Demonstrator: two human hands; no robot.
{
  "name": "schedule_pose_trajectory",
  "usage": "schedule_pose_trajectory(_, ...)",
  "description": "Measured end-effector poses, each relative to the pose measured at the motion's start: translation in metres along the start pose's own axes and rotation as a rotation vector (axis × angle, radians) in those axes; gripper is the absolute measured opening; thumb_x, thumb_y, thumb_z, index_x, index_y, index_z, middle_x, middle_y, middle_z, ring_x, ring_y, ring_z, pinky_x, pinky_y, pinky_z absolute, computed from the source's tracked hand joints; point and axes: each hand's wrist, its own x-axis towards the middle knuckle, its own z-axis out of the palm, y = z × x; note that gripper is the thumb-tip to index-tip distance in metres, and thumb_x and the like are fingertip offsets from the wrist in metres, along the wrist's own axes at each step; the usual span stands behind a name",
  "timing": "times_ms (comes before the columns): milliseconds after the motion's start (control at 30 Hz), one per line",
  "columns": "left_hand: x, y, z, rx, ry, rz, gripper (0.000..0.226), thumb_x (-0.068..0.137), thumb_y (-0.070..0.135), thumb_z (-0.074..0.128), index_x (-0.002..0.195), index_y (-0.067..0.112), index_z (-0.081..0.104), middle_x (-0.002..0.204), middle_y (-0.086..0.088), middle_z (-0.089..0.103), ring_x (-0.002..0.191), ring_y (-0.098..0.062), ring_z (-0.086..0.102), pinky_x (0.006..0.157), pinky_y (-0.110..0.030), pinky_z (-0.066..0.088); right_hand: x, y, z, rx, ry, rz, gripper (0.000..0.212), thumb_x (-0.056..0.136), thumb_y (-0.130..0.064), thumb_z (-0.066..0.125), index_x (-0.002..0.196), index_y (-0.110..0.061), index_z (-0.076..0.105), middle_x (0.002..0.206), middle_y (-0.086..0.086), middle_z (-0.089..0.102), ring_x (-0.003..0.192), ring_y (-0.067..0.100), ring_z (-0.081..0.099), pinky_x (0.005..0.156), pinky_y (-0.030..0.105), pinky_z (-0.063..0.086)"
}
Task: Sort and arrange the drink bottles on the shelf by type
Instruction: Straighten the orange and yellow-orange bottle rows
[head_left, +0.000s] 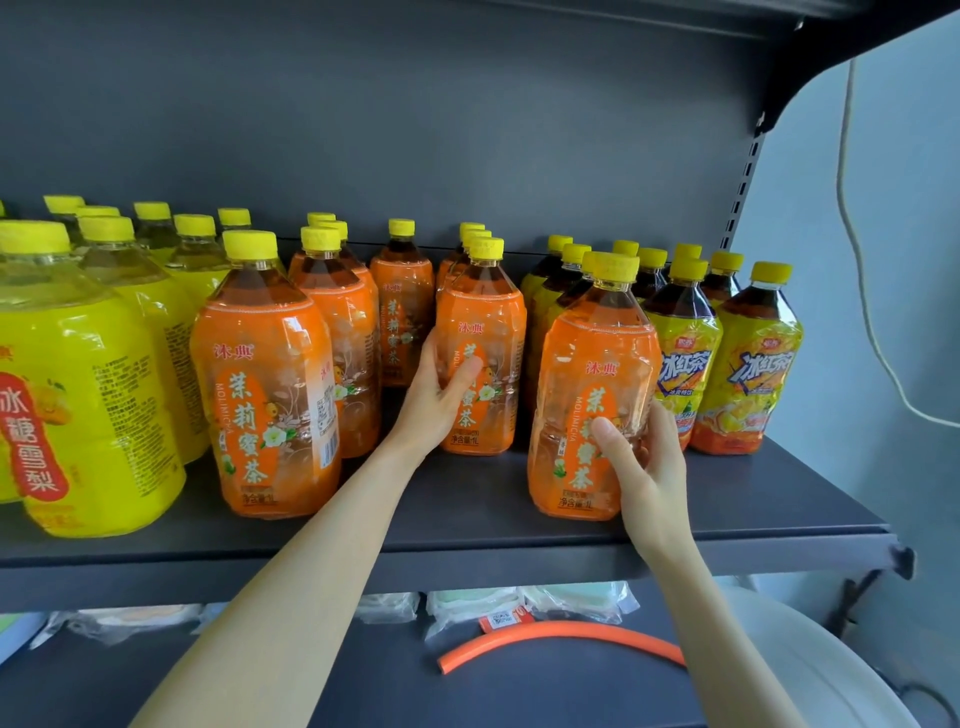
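Observation:
The dark shelf carries three kinds of yellow-capped bottles. Yellow pear-drink bottles fill the left. Orange jasmine-tea bottles stand in rows in the middle. Iced-tea bottles with yellow and orange labels stand at the right. My left hand grips the front orange bottle of the middle row low on its left side. My right hand grips another orange bottle that stands near the shelf's front edge, in front of the iced-tea rows, with the thumb across its label.
The shelf's back panel is dark grey. On the lower shelf lie wrapped packets and a curved orange tube. A cord hangs on the wall at the right. A white rounded object sits at the bottom right.

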Motion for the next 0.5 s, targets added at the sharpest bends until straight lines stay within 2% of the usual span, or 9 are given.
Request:
schedule_pose_trajectory(133,0.0001,-0.0012,0.0002,0.026,0.020,0.020,0.071,0.085,0.049,0.051,0.146,0.027,0.022,0.133,0.011,0.045,0.108,0.006,0.050,0.074,-0.006,0.045,0.0008,0.0004,-0.0005,-0.001,-0.003,-0.002,0.056,0.065,-0.069,0.063,0.115,-0.047,0.050,0.125,-0.002,0.057,0.114,0.015,0.059,0.097,0.048,0.051)
schedule_pose_trajectory(233,0.0007,-0.0014,-0.0008,0.023,0.025,0.021,0.067,0.088,0.045,0.050,0.146,0.026,0.022,0.130,0.013,0.044,0.104,0.010,0.049,0.071,0.000,0.043,0.0007,0.0015,-0.0005,-0.004,0.001,-0.008,0.054,0.065,-0.070,0.063,0.113,-0.049,0.050,0.125,-0.003,0.056,0.114,0.015,0.059,0.097,0.049,0.051)
schedule_pose_trajectory(400,0.0013,0.0005,0.0012,0.038,0.027,0.019,0.077,0.081,0.053,0.051,0.146,0.026,0.020,0.132,0.012,0.044,0.106,0.006,0.049,0.074,-0.006,0.044,0.0008,0.0029,-0.0007,-0.002,0.003,-0.012,0.058,0.065,-0.069,0.063,0.116,-0.046,0.050,0.125,-0.002,0.056,0.115,0.016,0.058,0.098,0.049,0.050)
schedule_pose_trajectory(500,0.0021,0.0004,0.0001,0.068,0.026,0.009,0.083,0.078,0.058,0.050,0.147,0.027,0.018,0.135,0.012,0.042,0.112,0.002,0.047,0.075,-0.007,0.042,0.0008,0.0022,0.0000,-0.008,0.005,-0.017,0.064,0.066,-0.067,0.063,0.121,-0.038,0.051,0.125,-0.001,0.056,0.116,0.016,0.058,0.098,0.049,0.050)
